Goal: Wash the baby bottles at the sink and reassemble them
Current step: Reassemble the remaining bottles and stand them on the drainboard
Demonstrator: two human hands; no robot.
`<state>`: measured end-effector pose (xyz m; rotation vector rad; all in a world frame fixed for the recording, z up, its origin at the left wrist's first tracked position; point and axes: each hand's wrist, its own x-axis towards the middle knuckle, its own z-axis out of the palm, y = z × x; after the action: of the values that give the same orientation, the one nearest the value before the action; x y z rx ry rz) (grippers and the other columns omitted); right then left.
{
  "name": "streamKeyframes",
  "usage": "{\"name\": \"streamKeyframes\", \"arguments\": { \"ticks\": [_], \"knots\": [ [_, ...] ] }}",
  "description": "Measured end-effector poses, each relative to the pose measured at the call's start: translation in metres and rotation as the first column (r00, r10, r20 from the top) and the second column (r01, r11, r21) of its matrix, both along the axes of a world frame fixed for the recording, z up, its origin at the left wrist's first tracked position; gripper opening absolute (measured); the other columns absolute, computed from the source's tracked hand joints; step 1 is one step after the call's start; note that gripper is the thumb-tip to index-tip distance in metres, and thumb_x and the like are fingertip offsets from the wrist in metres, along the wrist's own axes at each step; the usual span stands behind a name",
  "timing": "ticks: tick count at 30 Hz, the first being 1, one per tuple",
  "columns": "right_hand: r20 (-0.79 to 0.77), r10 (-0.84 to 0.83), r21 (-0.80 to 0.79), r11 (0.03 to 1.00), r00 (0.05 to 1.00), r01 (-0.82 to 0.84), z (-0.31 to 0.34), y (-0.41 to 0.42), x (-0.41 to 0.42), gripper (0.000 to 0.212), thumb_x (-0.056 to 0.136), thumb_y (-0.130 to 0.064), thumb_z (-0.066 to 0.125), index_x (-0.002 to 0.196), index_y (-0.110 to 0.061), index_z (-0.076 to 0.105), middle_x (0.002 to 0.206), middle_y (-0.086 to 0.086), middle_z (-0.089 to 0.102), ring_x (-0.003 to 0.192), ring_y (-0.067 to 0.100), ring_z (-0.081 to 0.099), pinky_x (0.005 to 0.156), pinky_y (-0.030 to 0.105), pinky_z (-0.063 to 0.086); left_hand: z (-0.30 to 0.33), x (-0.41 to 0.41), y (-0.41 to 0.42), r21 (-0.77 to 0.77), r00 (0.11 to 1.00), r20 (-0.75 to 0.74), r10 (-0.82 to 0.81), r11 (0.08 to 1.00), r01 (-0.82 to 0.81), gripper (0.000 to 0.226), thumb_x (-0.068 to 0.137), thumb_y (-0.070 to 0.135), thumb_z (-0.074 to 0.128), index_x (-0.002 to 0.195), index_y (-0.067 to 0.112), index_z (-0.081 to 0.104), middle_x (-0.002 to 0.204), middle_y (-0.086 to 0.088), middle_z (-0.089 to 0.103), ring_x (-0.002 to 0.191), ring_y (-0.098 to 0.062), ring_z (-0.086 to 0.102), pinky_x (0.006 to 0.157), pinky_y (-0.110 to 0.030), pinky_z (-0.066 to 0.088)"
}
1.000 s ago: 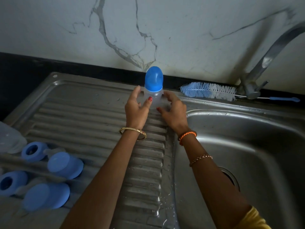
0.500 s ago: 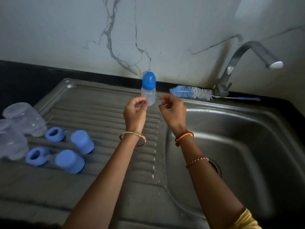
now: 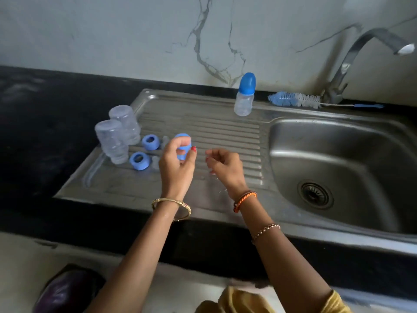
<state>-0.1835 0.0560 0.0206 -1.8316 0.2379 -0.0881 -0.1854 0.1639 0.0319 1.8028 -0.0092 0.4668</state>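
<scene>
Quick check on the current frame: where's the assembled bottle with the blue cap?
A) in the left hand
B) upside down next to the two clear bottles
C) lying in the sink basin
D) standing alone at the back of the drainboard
D: the capped bottle stands upright at the back of the drainboard, near the brush, with neither hand touching it.

The left hand (image 3: 176,163) covers most of a blue plastic bottle cap (image 3: 183,141) behind it; whether the fingers actually grip it I cannot tell. Two small clear nipples (image 3: 165,139) beside the blue screw rings (image 3: 150,142) are too faint to make out. The curved steel tap (image 3: 370,41) runs off the right edge. A dark rounded object (image 3: 67,290) at lower left is blurred and cut off.
</scene>
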Motion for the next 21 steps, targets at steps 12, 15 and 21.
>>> {"name": "streamKeyframes", "arguments": {
  "ticks": [12, 15, 21],
  "knots": [
    [0.2, -0.033, -0.108, 0.993, 0.979, 0.055, 0.022, 0.115, -0.03, 0.02, 0.082, -0.006, 0.059, 0.1, -0.008, 0.065, 0.102, 0.005, 0.067, 0.077, 0.009, 0.058, 0.072, 0.008, 0.044, -0.024, 0.002, 0.133, -0.116, 0.939, -0.216, 0.268, 0.948, -0.297, 0.043, 0.082, 0.003, 0.061, 0.123, 0.005, 0.046, 0.126, -0.008, 0.047, 0.103, -0.017, 0.05, 0.084, -0.016, 0.04],
    [0.051, 0.15, -0.003, 0.989, 0.987, -0.15, 0.034, 0.15, -0.011, 0.034, 0.087, -0.013, 0.058, 0.12, -0.008, 0.058, 0.115, 0.007, 0.063, 0.099, 0.017, 0.06, 0.093, 0.027, 0.048, -0.01, 0.027, 0.161, -0.179, 0.921, -0.288, 0.262, 0.93, -0.321, 0.043, 0.092, 0.016, 0.052, 0.132, 0.006, 0.041, 0.136, -0.011, 0.044, 0.12, -0.02, 0.048, 0.101, -0.024, 0.04],
    [0.046, 0.045, -0.019, 0.999, 0.998, -0.044, 0.047, 0.188, 0.031, 0.044, 0.091, -0.021, 0.054, 0.134, -0.011, 0.048, 0.132, 0.013, 0.053, 0.113, 0.025, 0.055, 0.097, 0.033, 0.044, 0.011, 0.066, 0.185, -0.146, 0.913, -0.374, 0.164, 0.962, -0.232, 0.045, 0.1, 0.038, 0.03, 0.129, 0.011, 0.051, 0.135, -0.008, 0.05, 0.124, -0.024, 0.047, 0.104, -0.04, 0.039]
  ]
}}
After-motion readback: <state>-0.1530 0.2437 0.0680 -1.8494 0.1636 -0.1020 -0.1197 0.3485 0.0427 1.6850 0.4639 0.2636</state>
